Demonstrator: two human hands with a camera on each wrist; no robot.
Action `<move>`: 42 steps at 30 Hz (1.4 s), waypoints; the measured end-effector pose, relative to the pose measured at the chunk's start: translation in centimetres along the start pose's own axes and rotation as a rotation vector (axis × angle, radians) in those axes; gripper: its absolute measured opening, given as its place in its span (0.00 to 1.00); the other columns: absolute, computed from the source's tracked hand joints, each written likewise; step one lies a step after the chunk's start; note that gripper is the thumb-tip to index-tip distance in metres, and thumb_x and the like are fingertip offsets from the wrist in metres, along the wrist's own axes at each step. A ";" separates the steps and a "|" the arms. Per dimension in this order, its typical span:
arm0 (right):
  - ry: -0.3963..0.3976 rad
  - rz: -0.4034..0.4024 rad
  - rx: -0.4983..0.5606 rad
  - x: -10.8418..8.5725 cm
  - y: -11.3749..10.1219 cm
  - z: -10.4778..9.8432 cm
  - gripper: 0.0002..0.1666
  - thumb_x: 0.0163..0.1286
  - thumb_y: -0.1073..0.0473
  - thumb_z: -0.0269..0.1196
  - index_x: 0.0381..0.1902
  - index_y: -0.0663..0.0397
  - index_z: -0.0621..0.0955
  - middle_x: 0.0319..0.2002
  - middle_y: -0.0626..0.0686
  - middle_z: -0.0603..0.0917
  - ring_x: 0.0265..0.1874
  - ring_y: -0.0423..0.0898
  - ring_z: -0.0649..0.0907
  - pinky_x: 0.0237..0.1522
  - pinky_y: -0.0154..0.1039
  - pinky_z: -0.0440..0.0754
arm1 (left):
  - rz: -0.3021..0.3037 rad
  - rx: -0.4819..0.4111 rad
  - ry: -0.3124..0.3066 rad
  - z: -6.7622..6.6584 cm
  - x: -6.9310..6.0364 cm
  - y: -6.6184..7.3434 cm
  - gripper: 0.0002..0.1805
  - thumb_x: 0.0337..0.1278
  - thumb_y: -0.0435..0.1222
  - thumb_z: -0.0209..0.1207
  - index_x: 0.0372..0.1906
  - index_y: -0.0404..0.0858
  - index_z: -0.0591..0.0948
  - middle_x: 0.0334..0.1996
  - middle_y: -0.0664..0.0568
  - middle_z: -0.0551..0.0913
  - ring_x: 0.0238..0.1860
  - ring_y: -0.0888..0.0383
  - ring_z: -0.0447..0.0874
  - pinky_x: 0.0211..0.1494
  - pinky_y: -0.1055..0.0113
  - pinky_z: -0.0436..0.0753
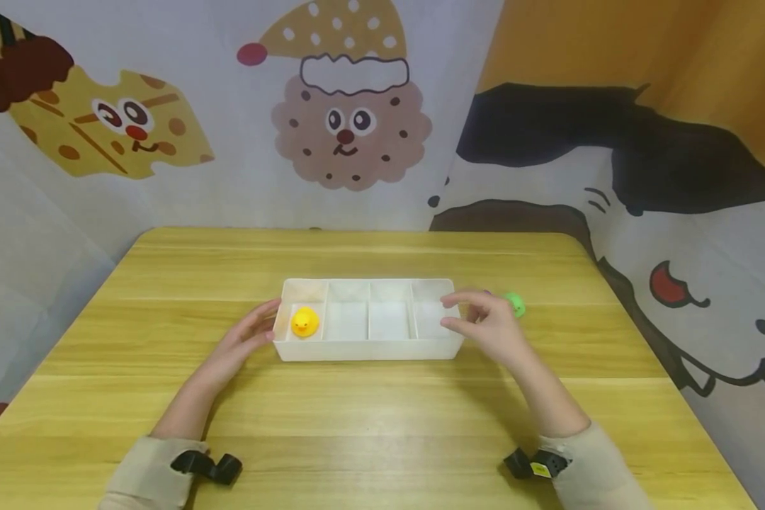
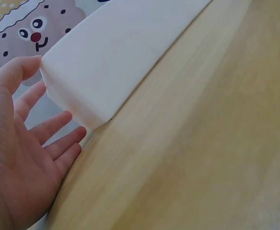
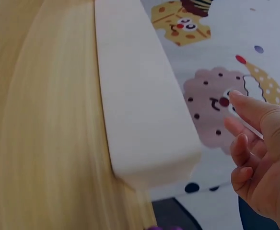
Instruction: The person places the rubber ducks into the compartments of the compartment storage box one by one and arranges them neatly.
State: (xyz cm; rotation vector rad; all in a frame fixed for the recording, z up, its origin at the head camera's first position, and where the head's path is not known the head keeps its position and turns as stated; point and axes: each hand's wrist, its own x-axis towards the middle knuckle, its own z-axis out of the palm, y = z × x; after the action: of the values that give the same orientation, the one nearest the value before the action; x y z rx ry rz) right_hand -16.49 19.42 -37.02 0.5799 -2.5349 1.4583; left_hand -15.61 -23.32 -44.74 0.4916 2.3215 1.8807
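Observation:
A white box (image 1: 363, 350) with several compartments in a row lies lengthwise across the table. A yellow rubber duck (image 1: 304, 322) sits in its leftmost compartment; the others hold nothing visible. My left hand (image 1: 245, 340) is at the box's left end, its fingers spread and the thumb touching the corner in the left wrist view. At the opposite end hovers my right hand (image 1: 489, 326), thumb and index finger apart over the rim with nothing between them. In the right wrist view, a gap shows between the right hand (image 3: 264, 153) and the box (image 3: 135, 96).
Just beyond the right hand lies a small green toy (image 1: 516, 304). Next to it a purple thing (image 1: 487, 292) is mostly hidden by the hand. The wooden table (image 1: 357, 439) reaches back to a curtain (image 1: 229, 198) printed with cartoon figures.

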 end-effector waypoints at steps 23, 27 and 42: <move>0.065 0.131 -0.149 -3.2 5.8 -4.7 0.21 0.57 0.56 0.72 0.49 0.55 0.84 0.41 0.54 0.84 0.22 0.45 0.75 0.19 0.34 0.72 | -0.014 -0.007 -0.005 0.0 -0.1 0.0 0.31 0.71 0.36 0.50 0.74 0.40 0.57 0.72 0.40 0.57 0.68 0.38 0.57 0.64 0.38 0.58; 0.058 0.154 -0.187 -3.4 6.7 -5.2 0.21 0.58 0.54 0.71 0.49 0.52 0.83 0.37 0.53 0.83 0.21 0.45 0.75 0.18 0.34 0.72 | -0.010 -0.007 -0.004 0.0 -0.1 0.0 0.30 0.70 0.35 0.49 0.74 0.40 0.57 0.71 0.39 0.57 0.68 0.37 0.57 0.64 0.38 0.58; 0.021 0.248 -0.170 -3.8 8.6 -5.3 0.24 0.58 0.52 0.71 0.51 0.54 0.82 0.33 0.56 0.82 0.20 0.49 0.78 0.17 0.36 0.75 | -0.009 -0.012 -0.001 0.1 -0.2 0.2 0.30 0.70 0.32 0.49 0.74 0.38 0.57 0.71 0.37 0.56 0.68 0.36 0.57 0.63 0.37 0.58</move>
State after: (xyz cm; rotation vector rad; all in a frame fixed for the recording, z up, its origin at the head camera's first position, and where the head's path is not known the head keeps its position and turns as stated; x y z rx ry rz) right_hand -16.85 28.81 -42.39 0.2292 -2.7578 1.2903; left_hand -15.40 -23.25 -44.54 0.4802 2.3068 1.8889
